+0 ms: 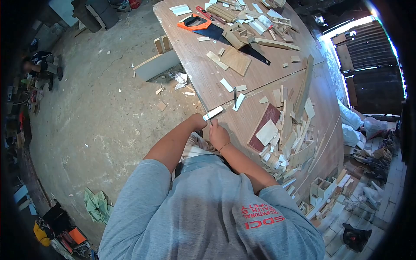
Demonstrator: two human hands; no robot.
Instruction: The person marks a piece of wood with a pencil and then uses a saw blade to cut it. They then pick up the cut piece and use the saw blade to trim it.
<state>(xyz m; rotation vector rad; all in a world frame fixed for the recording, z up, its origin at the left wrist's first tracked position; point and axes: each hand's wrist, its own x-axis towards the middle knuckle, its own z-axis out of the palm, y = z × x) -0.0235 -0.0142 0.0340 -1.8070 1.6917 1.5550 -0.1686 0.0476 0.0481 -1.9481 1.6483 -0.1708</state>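
Observation:
My left hand (199, 121) is closed on a small white strip (214, 113) that juts out past the table's near edge. Close beside it, my right hand (216, 131) is closed around a thin dark tool (209, 117), whose tip lies across the strip; its kind is too small to make out. On the table just ahead lie another white strip (238, 102) and a slim dark rod (235, 96). A further white piece (226, 85) rests a little beyond them.
The wooden table (186, 56) carries an orange-handled handsaw (212, 32), a maroon board (265, 125) and heaped wood scraps (294, 143). A panel (158, 65) leans beside it. A person (43, 65) crouches at far left. Green cloth (98, 204) lies on the floor.

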